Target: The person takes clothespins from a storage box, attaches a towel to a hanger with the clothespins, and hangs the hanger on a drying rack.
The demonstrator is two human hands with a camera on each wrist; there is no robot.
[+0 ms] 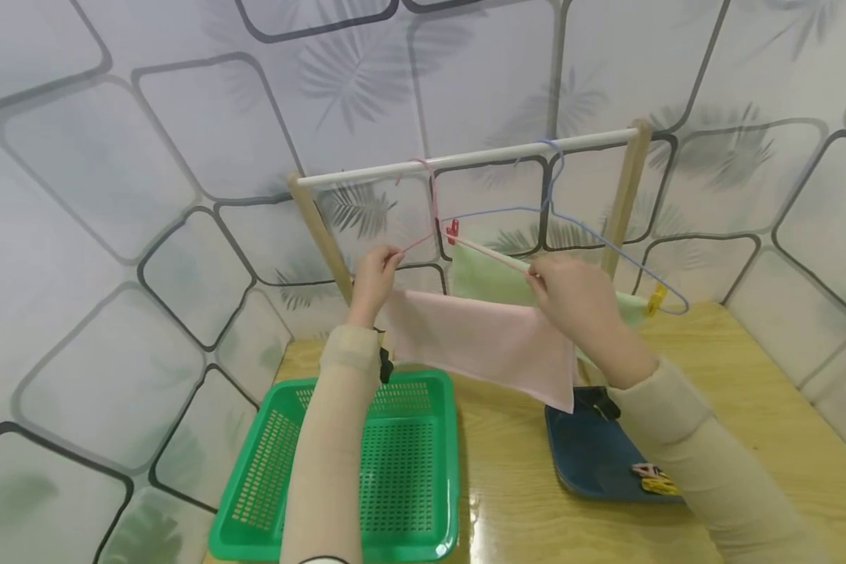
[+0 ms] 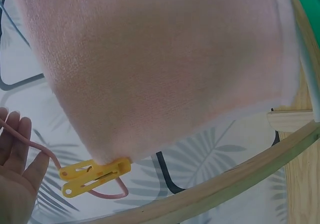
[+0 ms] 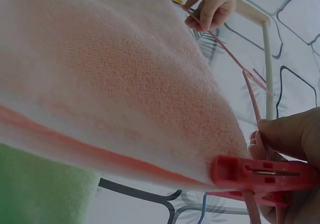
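A pink hanger (image 1: pixel 426 238) hooks over the white rail, with a pink towel (image 1: pixel 479 337) hanging below it. My left hand (image 1: pixel 374 283) pinches the hanger's left arm between thumb and fingers. Beside that hand, a yellow clothespin (image 2: pixel 95 176) clips one towel corner to the hanger. On the other side, my right hand (image 1: pixel 578 301) grips the hanger's right arm. A red clothespin (image 3: pixel 260 174) fastens the other towel corner there, close against the right fingers; part of this hand is hidden behind it in the right wrist view.
Behind, a blue hanger (image 1: pixel 592 233) with a pale green towel (image 1: pixel 486 274) hangs from the rail (image 1: pixel 486 159) of the wooden stand (image 1: pixel 623 204). A green basket (image 1: pixel 453 470) stands at front left. At right, a dark blue tray (image 1: pixel 585 462) holds clothespins (image 1: pixel 656 479).
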